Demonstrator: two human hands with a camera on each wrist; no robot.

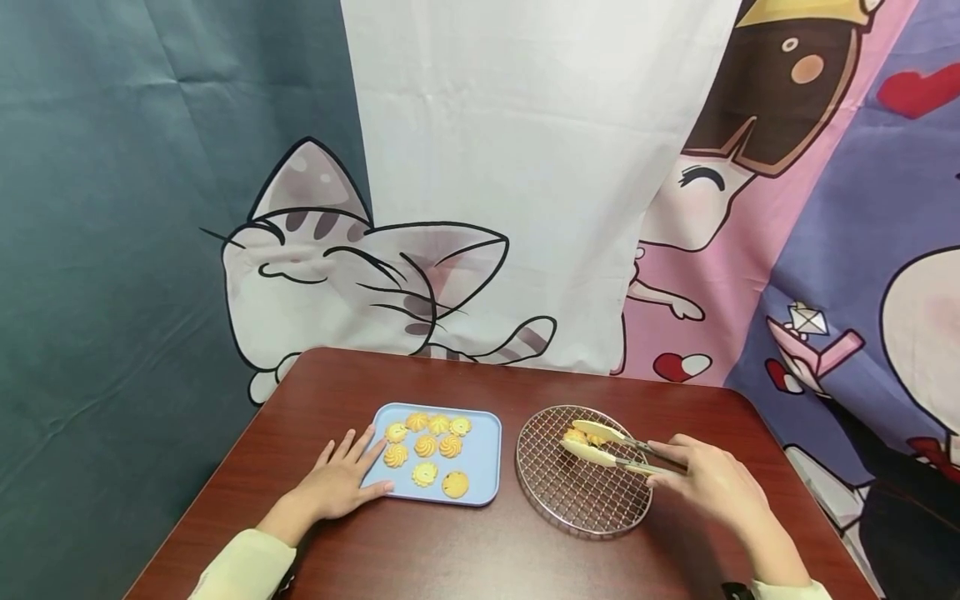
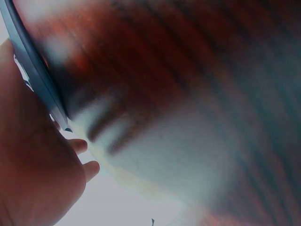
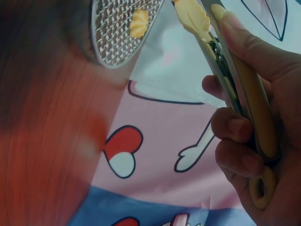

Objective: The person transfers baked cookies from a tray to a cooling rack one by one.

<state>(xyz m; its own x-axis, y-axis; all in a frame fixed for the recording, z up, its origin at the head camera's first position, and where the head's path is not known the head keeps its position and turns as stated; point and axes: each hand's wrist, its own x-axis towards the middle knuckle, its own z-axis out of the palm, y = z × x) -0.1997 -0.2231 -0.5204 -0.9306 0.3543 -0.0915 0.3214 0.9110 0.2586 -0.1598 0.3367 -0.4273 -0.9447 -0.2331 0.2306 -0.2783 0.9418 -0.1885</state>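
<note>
Our right hand (image 1: 712,483) clamps one pair of tongs (image 1: 611,448) on one cookie (image 1: 576,436) over the rack (image 1: 570,500); left hand (image 1: 337,479), fingers spread, steadies the tray (image 1: 483,467) of eight cookies (image 1: 425,447).

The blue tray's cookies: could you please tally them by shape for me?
Swirled cookies: 8
Flat round cookie: 1
Total: 9 on the blue tray
</note>
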